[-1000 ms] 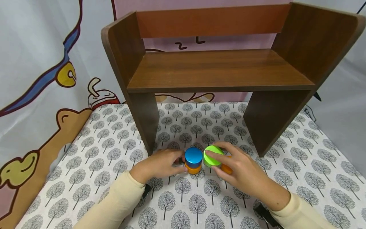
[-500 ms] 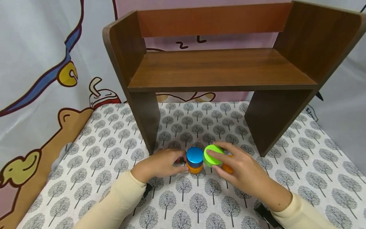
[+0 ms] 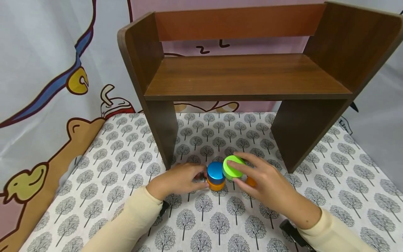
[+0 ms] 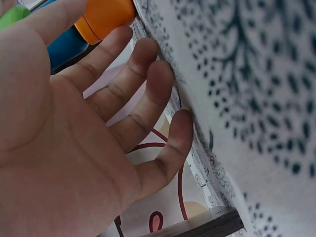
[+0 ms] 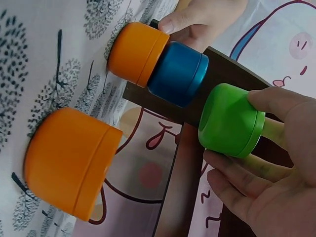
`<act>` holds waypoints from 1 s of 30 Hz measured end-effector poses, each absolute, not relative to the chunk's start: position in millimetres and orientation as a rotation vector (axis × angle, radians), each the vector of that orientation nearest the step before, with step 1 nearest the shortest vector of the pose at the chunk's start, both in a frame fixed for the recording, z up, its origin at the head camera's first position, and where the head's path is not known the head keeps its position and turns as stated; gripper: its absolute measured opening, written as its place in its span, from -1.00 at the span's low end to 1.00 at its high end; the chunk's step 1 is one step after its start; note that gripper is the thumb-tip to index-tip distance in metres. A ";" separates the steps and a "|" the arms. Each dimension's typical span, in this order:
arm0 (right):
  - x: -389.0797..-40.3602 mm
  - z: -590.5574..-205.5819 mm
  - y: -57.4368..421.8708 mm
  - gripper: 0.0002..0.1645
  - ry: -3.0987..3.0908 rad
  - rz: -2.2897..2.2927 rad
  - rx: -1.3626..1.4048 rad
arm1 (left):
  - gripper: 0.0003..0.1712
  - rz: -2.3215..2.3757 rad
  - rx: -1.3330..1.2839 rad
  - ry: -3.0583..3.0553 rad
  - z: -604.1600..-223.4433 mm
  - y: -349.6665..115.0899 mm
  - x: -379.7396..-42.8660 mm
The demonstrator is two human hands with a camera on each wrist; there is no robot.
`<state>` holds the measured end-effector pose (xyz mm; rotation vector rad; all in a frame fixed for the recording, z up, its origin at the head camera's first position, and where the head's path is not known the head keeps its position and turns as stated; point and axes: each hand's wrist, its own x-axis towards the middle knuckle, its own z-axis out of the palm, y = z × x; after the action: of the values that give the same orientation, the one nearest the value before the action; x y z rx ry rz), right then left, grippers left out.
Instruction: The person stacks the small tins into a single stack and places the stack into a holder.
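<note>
A small round orange container (image 3: 216, 185) stands on the patterned cloth with a metallic blue one (image 3: 216, 171) stacked on it. My left hand (image 3: 181, 179) is at their left side, thumb and index finger about the orange container (image 4: 106, 17); its other fingers curve loosely in the left wrist view. My right hand (image 3: 267, 183) grips a green container (image 5: 229, 121) by its sides with the fingertips, raised off the cloth. It is just right of the blue container (image 5: 177, 73), with a narrow gap between them. Partly behind my right hand, a second orange container (image 5: 69, 160) stands on the cloth.
A brown wooden shelf unit (image 3: 248, 73) stands behind the hands, its two side panels reaching down to the cloth (image 3: 122, 189) printed with trees. Cartoon-printed fabric (image 3: 37, 52) hangs at the left and back.
My right hand has brought the green container slightly left and up, closer to the blue one. The left hand keeps its place at the stack. The head view has shifted a little.
</note>
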<state>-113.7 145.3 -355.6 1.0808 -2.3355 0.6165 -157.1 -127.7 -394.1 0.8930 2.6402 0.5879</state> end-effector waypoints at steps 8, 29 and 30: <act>-115.5 -350.9 142.1 -0.44 -2.366 0.621 1.101 | -0.71 0.606 0.916 2.638 -394.6 -127.1 -157.9; -124.5 -355.5 124.4 -0.43 -2.365 0.699 1.119 | -0.71 0.583 0.902 2.638 -393.6 -127.5 -157.8; -125.0 -355.8 123.9 -0.43 -2.359 0.698 1.122 | -0.71 0.583 0.904 2.637 -393.8 -127.5 -158.0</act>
<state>-125.0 123.9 -355.8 1.1222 -2.3591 0.6981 -158.0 -127.5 -393.8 0.9038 2.6373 0.5835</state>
